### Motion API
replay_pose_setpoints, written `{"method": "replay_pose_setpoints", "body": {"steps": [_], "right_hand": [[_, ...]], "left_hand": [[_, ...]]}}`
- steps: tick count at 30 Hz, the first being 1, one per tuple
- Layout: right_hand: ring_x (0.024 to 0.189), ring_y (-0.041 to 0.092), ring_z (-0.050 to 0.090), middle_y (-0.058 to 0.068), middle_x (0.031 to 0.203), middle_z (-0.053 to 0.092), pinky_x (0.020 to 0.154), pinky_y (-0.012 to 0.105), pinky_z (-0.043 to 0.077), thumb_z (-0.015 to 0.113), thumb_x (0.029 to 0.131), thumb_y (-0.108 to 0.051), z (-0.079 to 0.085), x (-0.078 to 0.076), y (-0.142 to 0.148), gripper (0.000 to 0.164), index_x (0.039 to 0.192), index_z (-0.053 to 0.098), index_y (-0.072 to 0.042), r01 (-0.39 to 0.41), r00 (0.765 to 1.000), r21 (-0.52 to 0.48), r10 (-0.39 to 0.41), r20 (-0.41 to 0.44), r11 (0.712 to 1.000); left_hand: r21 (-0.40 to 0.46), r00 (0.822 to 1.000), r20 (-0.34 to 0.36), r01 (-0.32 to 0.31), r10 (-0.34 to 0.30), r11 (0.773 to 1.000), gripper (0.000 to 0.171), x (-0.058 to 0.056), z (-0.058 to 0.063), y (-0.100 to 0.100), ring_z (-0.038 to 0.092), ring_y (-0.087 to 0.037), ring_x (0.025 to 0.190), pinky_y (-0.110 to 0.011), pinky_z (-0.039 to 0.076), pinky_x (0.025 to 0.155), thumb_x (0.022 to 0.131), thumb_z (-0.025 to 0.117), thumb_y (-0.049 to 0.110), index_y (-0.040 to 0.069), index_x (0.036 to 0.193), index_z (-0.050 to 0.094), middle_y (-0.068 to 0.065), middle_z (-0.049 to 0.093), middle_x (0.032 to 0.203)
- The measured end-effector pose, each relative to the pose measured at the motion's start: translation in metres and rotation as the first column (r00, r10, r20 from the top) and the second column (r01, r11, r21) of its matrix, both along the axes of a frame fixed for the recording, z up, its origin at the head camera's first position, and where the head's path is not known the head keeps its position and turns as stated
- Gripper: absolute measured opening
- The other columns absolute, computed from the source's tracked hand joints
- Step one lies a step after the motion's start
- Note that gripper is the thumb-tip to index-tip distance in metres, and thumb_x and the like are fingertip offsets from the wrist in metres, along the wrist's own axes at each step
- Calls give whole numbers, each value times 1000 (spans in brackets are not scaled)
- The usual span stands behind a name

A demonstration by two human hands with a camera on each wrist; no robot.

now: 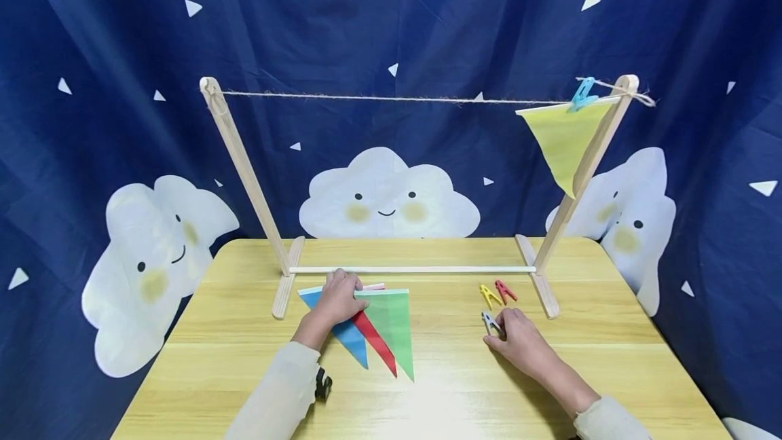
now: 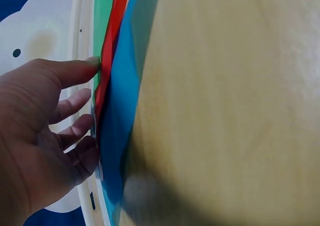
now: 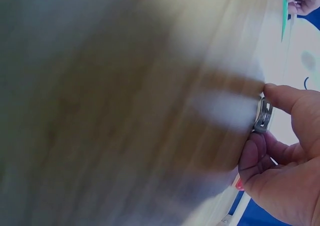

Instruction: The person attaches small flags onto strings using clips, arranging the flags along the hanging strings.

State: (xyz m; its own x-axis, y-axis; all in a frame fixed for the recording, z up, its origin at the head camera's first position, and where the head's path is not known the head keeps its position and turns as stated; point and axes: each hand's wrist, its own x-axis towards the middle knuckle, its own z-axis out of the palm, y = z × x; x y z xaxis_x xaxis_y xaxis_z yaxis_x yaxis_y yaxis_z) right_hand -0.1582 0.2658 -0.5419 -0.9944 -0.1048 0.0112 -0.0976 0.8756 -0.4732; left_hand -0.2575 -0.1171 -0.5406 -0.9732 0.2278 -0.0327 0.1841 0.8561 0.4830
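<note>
My left hand (image 1: 338, 299) rests on a small fan of triangular pennants. In the left wrist view its thumb lies at the edge of the green pennant (image 1: 391, 328), apart from the relaxed fingers. A red pennant (image 1: 377, 341) and a blue pennant (image 1: 351, 343) lie partly under the others and the hand. On the right, my right hand (image 1: 522, 341) pinches a grey clothespin (image 1: 490, 324) between thumb and fingers, low over the table. Just behind it lie a yellow clothespin (image 1: 489, 296) and a red clothespin (image 1: 505, 291).
A wooden frame stands across the table (image 1: 244, 372), with a left post (image 1: 247, 172), a right post (image 1: 589, 168) and a white bottom rod (image 1: 427, 269). Along its top runs a string (image 1: 379, 98). A blue clothespin (image 1: 583, 94) holds a yellow pennant (image 1: 565, 138) there, near the right post.
</note>
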Motion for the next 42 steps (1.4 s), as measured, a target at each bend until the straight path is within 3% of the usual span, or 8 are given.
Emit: {"method": "replay_pose_setpoints", "body": {"steps": [9,20,36,42], "right_hand": [[77,16,48,5,89,54,64,29,42,84,84,-18,1,-1,0,32,96,59,-1,-4,1000,-12,4,11,1000],[77,16,48,5,87,53,64,29,42,84,84,-16,2,-2,1,30,94,59,-2,-15,1000,-20,15,5,1000],[76,16,47,4,86,53,62,28,40,84,84,-15,2,-2,1,29,92,59,-4,-18,1000,-35,19,17,999],[76,15,46,3,85,53,63,28,39,85,84,-15,2,-1,2,29,92,59,-4,-25,1000,-27,25,5,999]], "left_hand": [[1,1000,-28,-9,9,1000,20,-1,-2,0,40,-29,102,-41,40,85,94,77,22,9,95,61,-9,49,102],[4,997,-69,-21,21,1000,22,-5,-6,0,43,-30,101,-45,41,86,90,80,20,10,91,61,-8,49,99],[-10,991,-131,31,-32,999,22,0,-10,1,39,-22,87,-35,35,78,93,78,19,14,83,58,-1,45,87],[46,988,-152,36,-28,998,20,-2,-10,1,42,-22,88,-36,38,77,91,80,16,14,82,62,-1,48,86]]}}
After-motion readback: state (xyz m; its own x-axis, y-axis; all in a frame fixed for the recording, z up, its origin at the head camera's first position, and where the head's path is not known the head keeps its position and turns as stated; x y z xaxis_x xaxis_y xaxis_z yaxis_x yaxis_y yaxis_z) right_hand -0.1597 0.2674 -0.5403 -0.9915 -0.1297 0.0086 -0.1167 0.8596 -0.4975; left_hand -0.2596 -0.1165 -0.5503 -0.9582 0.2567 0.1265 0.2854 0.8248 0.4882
